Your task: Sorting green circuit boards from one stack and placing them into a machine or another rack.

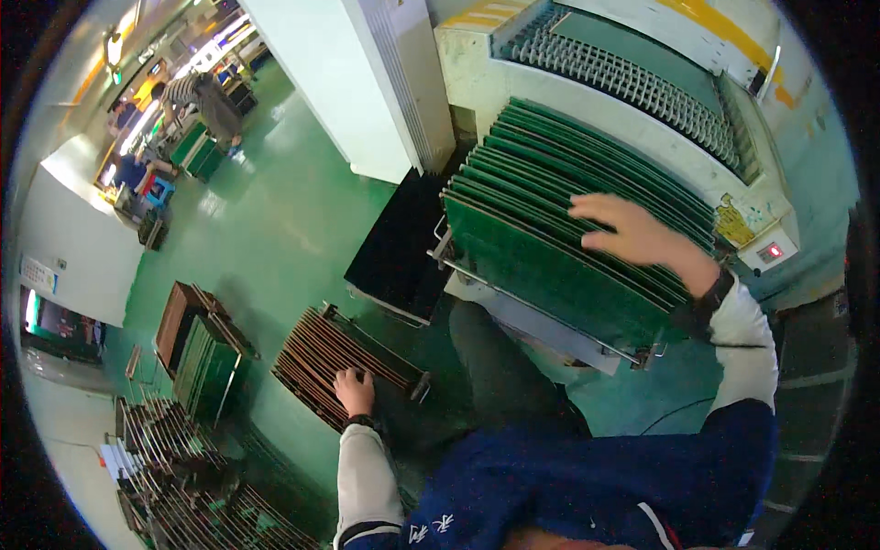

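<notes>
My left hand (356, 392) rests on the upper edges of a row of thin brown panels (316, 359) standing in a low rack, its fingers a little apart. No panel is lifted out. My right hand (632, 234) is over a larger rack of upright green panels (541, 247), fingers spread and nothing held. Whether its fingertips touch the panel edges I cannot tell. The green panels stand close together, leaning slightly, in a metal-framed rack (486, 280).
Behind the green panels is a pale machine with a roller conveyor (623, 78), a green panel (642, 60) lying on it. A black rack (399, 247) stands between both panel rows. At left are a brown bin (179, 325) and metal racks (170, 431). People work far left.
</notes>
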